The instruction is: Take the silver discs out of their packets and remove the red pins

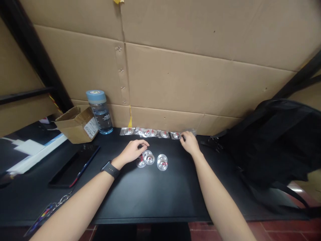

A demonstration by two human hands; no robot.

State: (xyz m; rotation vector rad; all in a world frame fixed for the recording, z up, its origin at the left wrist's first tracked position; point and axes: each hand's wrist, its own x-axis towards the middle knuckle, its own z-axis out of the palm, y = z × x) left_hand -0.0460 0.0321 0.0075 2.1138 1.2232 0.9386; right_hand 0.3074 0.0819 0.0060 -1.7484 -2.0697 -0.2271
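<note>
Small silver finger cymbals with red loops lie loose on the black table, a cluster (149,158) on the left and an overlapping pair (162,163) to its right. My left hand (134,150) rests just behind the left cluster, fingers loosely bent and apart, nothing visible in them. Along the cardboard wall runs a row of finger cymbals in clear plastic bags (164,134). At the row's right end my right hand (190,143) has its fingers closed on a clear bag (192,131); its contents are mostly hidden behind the hand. Beside those fingertips lies another bagged finger cymbal (176,135).
A blue-lidded water bottle (102,115) and an open cardboard box (76,125) stand at the back left. A dark tablet-like device (75,165) and a keyring (61,201) lie nearer. A black backpack (273,150) fills the right side. The cardboard wall (188,83) closes the back.
</note>
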